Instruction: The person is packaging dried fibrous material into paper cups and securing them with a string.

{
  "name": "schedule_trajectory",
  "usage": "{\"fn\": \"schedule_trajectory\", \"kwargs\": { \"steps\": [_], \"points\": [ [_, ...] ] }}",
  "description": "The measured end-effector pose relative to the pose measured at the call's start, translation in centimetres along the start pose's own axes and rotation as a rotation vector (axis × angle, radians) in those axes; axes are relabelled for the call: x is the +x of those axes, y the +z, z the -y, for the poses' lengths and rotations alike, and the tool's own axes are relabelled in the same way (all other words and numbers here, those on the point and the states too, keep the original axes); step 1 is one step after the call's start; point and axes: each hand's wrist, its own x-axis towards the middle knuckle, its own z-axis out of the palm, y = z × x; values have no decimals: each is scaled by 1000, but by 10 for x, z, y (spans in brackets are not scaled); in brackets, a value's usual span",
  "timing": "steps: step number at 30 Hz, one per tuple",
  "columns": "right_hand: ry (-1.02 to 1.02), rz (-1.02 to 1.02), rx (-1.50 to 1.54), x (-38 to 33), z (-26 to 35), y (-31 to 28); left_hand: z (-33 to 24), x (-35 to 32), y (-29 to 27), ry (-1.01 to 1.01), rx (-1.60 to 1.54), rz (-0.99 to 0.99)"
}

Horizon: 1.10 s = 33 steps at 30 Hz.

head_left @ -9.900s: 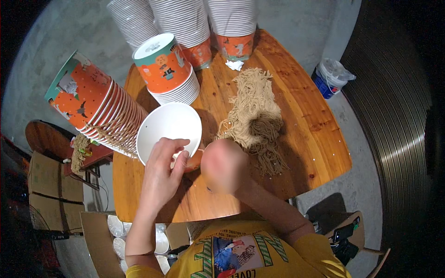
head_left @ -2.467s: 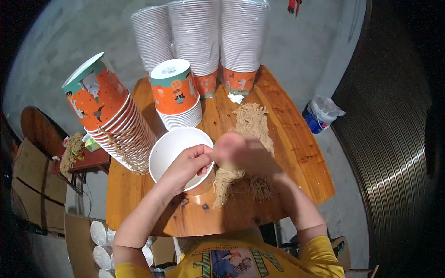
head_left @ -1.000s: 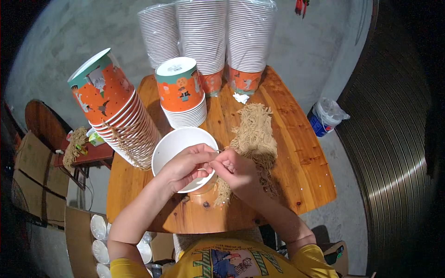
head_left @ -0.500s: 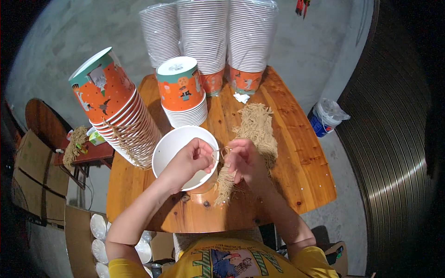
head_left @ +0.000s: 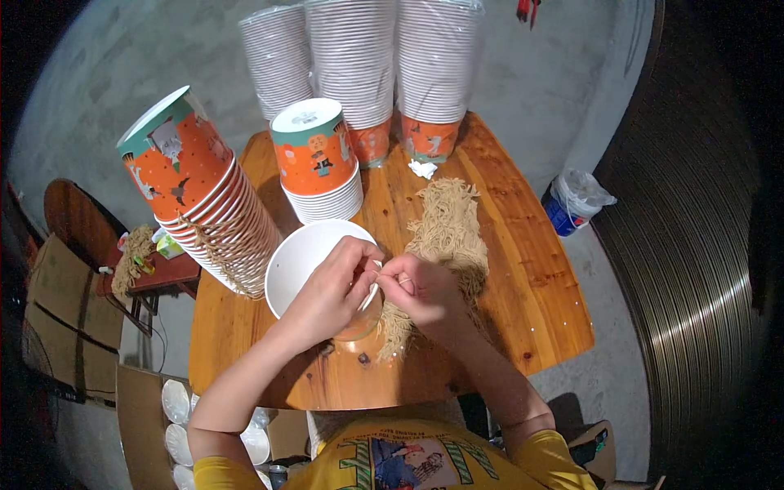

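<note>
Two hands (head_left: 380,286) pinching string (thin), white bowl (head_left: 306,260)

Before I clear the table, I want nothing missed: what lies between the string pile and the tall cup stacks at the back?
In the head view, a small crumpled white scrap on bare wood.

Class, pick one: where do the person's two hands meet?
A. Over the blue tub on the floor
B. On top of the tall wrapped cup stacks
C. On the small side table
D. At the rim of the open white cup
D: the left hand and right hand meet at the right rim of the white cup, beside the pile of tan strings.
</note>
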Motion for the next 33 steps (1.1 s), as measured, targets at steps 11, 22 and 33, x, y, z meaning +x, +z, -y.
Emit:
{"fn": "schedule_trajectory", "kwargs": {
  "steps": [11, 22, 33],
  "points": [
    [186, 5, 110, -5, -8, 6, 4, -4, -3, -19, -1, 38],
    [75, -30, -53, -2, 9, 6, 1, -9, 5, 32, 245, -101],
    [77, -5, -77, -2, 11, 4, 7, -11, 7, -253, -104, -104]
  ]
}}
